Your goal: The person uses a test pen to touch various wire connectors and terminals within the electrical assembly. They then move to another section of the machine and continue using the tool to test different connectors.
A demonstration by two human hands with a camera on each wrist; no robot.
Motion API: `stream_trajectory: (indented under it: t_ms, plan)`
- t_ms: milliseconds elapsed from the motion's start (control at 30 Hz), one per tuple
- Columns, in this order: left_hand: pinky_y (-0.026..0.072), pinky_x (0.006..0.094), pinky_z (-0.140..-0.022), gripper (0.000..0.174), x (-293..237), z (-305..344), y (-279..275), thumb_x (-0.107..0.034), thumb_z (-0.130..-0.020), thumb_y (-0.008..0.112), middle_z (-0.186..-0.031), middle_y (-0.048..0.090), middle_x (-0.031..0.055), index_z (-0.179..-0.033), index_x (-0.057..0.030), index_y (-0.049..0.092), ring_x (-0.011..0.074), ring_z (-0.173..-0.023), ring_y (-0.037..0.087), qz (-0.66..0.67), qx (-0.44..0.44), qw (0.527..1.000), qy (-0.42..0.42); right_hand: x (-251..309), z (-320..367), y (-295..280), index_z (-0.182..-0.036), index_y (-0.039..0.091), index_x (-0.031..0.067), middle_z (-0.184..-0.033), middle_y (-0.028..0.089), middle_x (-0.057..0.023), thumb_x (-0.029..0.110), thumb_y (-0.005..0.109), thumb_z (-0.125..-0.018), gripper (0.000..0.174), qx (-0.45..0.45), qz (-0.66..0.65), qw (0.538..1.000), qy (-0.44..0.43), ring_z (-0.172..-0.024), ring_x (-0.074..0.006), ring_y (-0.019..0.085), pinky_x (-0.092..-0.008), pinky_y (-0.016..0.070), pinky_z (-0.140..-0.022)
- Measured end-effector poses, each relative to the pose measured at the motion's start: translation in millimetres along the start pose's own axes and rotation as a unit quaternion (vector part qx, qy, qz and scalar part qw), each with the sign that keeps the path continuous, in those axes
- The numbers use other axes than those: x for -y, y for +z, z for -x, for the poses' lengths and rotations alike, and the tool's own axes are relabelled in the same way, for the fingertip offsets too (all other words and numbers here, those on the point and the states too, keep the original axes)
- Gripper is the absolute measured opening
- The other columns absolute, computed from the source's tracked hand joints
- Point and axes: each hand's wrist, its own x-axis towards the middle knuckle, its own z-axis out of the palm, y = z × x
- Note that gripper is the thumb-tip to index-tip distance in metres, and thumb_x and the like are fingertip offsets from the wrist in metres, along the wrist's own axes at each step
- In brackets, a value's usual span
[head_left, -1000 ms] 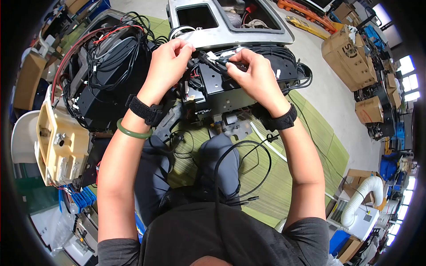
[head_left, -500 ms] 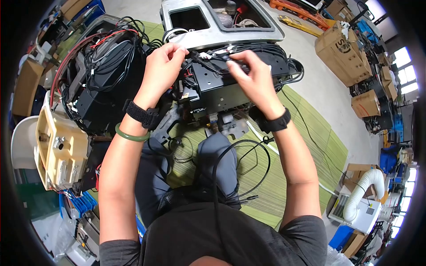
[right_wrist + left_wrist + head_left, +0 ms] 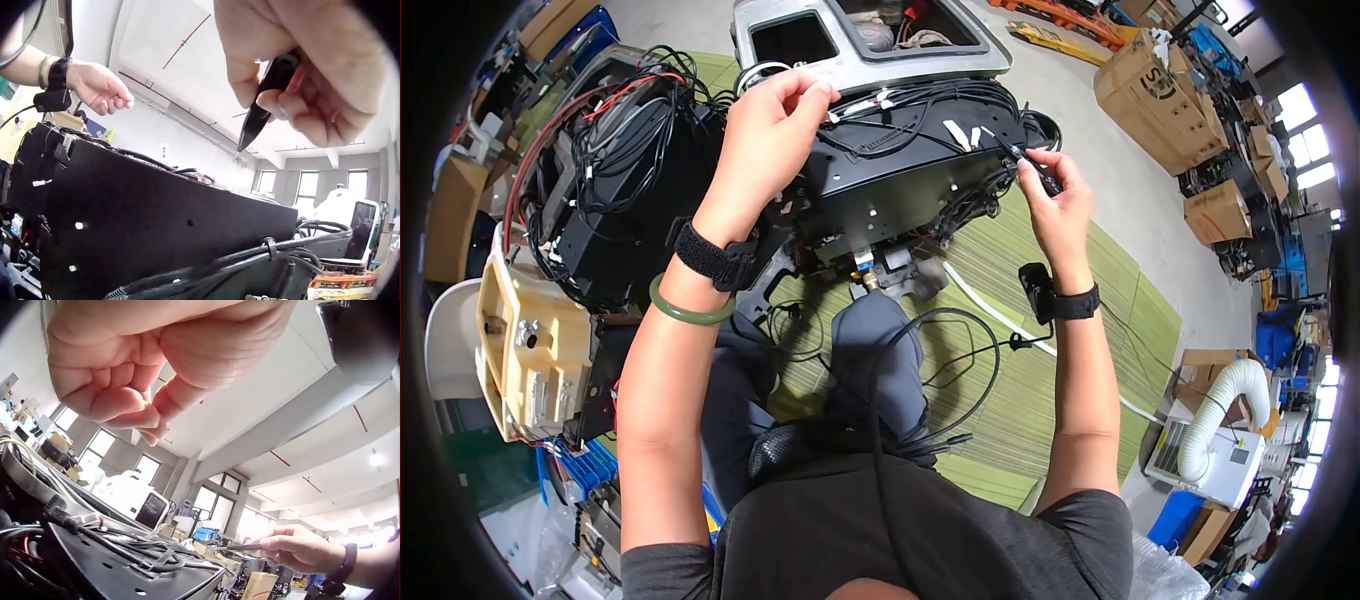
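Observation:
A black metal chassis (image 3: 900, 175) with a cable bundle (image 3: 920, 105) along its top stands in front of my knees. My left hand (image 3: 785, 110) hovers at its top left corner, fingers curled together just above the white-tagged wires (image 3: 855, 105). The left wrist view shows nothing between those fingers (image 3: 147, 415). My right hand (image 3: 1050, 190) is at the chassis's right end and grips a small pointed black cutter (image 3: 256, 119), tip aimed at the cables there (image 3: 1000, 148). The same hand and tool (image 3: 240, 547) show far off in the left wrist view.
A grey metal housing (image 3: 870, 55) with openings lies behind the chassis. A black unit tangled in wires (image 3: 620, 170) and a beige plastic part (image 3: 530, 330) sit at the left. Loose black cable (image 3: 945, 350) lies over my lap on a green mat (image 3: 1060, 330). Cardboard boxes (image 3: 1150, 95) stand at the right.
My right hand has left the cable bundle at the top middle and swung out to the chassis's right end with the cutter. My left hand stays at the top left corner.

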Motion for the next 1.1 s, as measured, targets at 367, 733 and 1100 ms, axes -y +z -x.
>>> stream_trajectory:
  t_ms: [367,733,1100]
  plan:
    - [0.0391,0.0211,-0.054,0.022,-21,-9,34,-0.02,-0.085,0.057,-0.062,0.057,-0.0018,-0.086,-0.0007,0.066,0.0038,-0.057,0.047,0.065,-0.002,0.997,0.05,-10,5,-6,-0.092,0.063,0.0004,-0.076,0.062,-0.0026,0.014,0.067,-0.081,0.018,0.0,0.02,0.999,0.025,-0.068,-0.0069,0.054,-0.0231,0.0442,-0.063]
    - [0.0427,0.0219,-0.059,0.022,-22,-8,41,-0.02,-0.085,0.055,-0.066,0.06,0.0007,-0.086,-0.0006,0.066,0.0054,-0.062,0.052,0.032,-0.001,0.999,0.039,-11,2,-3,-0.092,0.063,0.0005,-0.077,0.064,-0.0033,0.014,0.067,-0.081,0.018,0.0,0.007,1.0,0.025,-0.066,-0.007,0.055,-0.0229,0.0446,-0.062]
    - [0.0419,0.0223,-0.057,0.024,-21,-8,44,-0.022,-0.086,0.056,-0.065,0.059,0.0004,-0.088,-0.0007,0.066,0.0054,-0.06,0.051,0.05,0.006,0.998,0.032,-15,-2,2,-0.093,0.064,0.0004,-0.075,0.063,-0.0038,0.016,0.067,-0.081,0.02,0.008,0.001,1.0,0.023,-0.066,-0.0077,0.055,-0.0231,0.0445,-0.062]
